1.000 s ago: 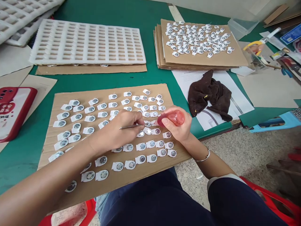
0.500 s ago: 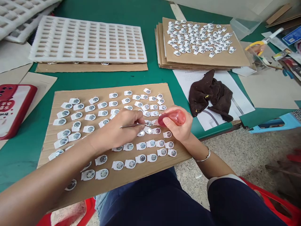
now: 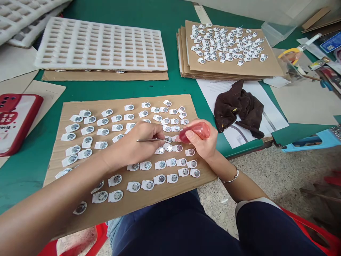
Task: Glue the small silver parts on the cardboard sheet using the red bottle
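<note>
My left hand [image 3: 141, 140] is closed around a slim metal tool [image 3: 147, 140], possibly tweezers. Its tip touches or hovers just over a small round silver piece [image 3: 168, 139] on a white paper tab. My right hand [image 3: 206, 142] grips a translucent red squeeze bottle [image 3: 195, 131], tilted so its nozzle points left at the same piece. Whether the nozzle touches it I cannot tell. Several similar pieces on white tabs lie in loose rows on a brown cardboard sheet [image 3: 160, 197] under both hands. My left forearm and hand hide some of them.
A white gridded foam tray [image 3: 101, 44] lies on cardboard at the back left. Stacked cardboard sheets [image 3: 269, 65] with more pieces stand back right. A dark brown cloth [image 3: 237, 108] rests on paper. A red-cased phone [image 3: 20, 124] lies at left, yellow-handled scissors [image 3: 289, 53] at right.
Both hands keep nearly the same place and hold the same things. The whole view has shifted very slightly.
</note>
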A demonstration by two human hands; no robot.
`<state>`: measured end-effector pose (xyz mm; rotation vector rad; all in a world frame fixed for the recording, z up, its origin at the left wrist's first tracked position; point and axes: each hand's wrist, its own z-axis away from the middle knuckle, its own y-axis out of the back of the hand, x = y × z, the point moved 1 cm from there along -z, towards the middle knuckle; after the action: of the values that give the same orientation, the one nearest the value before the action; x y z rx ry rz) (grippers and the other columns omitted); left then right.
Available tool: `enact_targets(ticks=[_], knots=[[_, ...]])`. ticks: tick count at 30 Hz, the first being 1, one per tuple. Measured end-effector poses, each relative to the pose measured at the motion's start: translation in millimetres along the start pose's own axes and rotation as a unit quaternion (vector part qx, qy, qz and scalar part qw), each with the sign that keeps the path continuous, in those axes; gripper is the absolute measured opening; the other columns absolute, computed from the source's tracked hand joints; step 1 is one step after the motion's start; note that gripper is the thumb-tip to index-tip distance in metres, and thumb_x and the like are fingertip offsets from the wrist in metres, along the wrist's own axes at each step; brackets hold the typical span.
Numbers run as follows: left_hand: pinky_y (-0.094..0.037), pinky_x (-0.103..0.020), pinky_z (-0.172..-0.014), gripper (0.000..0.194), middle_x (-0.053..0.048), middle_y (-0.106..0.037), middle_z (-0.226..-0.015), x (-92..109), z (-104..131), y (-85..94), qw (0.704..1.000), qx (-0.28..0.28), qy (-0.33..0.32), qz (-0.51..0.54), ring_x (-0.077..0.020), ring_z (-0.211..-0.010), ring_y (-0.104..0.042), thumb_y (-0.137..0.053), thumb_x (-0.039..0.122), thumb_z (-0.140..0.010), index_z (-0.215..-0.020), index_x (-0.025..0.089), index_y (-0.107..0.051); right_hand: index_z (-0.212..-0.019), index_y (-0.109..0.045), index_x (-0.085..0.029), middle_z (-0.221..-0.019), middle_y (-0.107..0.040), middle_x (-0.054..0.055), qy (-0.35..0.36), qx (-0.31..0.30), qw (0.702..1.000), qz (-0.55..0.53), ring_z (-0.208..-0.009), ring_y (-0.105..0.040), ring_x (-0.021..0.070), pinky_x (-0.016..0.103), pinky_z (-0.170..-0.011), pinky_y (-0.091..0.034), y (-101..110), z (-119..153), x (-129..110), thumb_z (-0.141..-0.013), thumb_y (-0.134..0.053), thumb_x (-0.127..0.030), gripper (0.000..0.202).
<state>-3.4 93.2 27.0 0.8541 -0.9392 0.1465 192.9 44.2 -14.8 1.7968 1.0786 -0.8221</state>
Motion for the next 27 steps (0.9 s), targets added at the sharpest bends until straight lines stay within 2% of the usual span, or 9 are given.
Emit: enact_targets(ticks=[13, 27], knots=[[-0.034, -0.023, -0.049, 0.014, 0.001, -0.056, -0.06, -1.1, 0.0, 0.0, 1.0, 0.002, 0.0, 0.009, -0.0085, -0.05, -0.045, -0.049, 0.024, -0.077, -0.074, 0.017, -0.061, -0.083, -0.059, -0.019, -0.081, -0.063, 0.002, -0.047, 0.0, 0.999, -0.016, -0.076, -0.061, 0.0152, 0.035, -0.077, -0.051, 0.1, 3.2, 7.9, -0.072, -0.064, -0.031, 0.017], [-0.035, -0.022, -0.047, 0.013, 0.001, -0.058, -0.059, -3.4, -1.9, 1.6, 1.0, 0.014, -0.018, 0.011, -0.0083, -0.052, -0.048, -0.052, 0.024, -0.076, -0.07, 0.016, -0.061, -0.082, -0.059, -0.021, -0.079, -0.064, 0.001, -0.006, 0.003, 1.0, 0.001, -0.074, -0.061, 0.0144, 0.033, -0.071, -0.05, -1.1, 0.9, 2.8, -0.072, -0.064, -0.03, 0.015]])
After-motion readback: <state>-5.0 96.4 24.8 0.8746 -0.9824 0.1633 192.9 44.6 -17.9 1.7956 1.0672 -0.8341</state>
